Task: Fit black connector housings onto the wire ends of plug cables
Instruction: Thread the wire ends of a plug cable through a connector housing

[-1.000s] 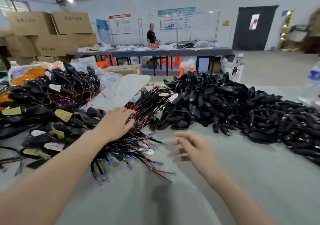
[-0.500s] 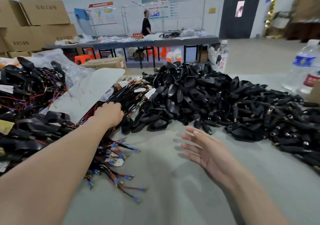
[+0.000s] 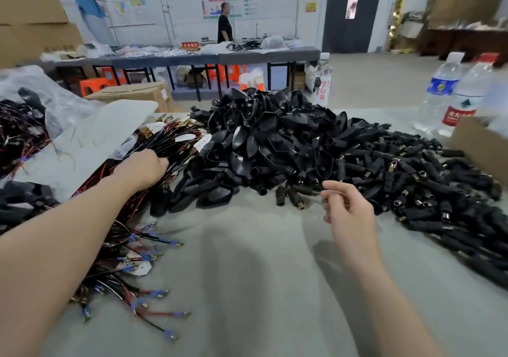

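The left hand (image 3: 140, 169) reaches into the bundle of plug cables (image 3: 176, 143) at the left of the grey worktop (image 3: 247, 288). Its fingers are curled over the black and red wires and clutch them, though the fingertips are buried in the strands. The wire ends (image 3: 154, 293) fan out toward the near edge, each tipped with a blue sleeve and a bit of metal.

The right hand (image 3: 349, 211) hovers just at the near rim of the heap, fingers loosely bent and relaxed, with nothing visible in them. The black connector housings (image 3: 269, 142) are piled high in the middle of the worktop, touching the cable bundle on their left. To the right they run into a spread of small barrel-shaped parts (image 3: 412, 180) (where one pile stops and the other starts is hard to make out).

A second tangle of cables (image 3: 19, 134) is cut off at the left edge, partly under a clear plastic bag (image 3: 55, 101). Two water bottles (image 3: 439, 90) stand far right, behind a cardboard box (image 3: 481, 147) of which only a corner shows. A blurred person (image 3: 224, 24) stands by a far table.
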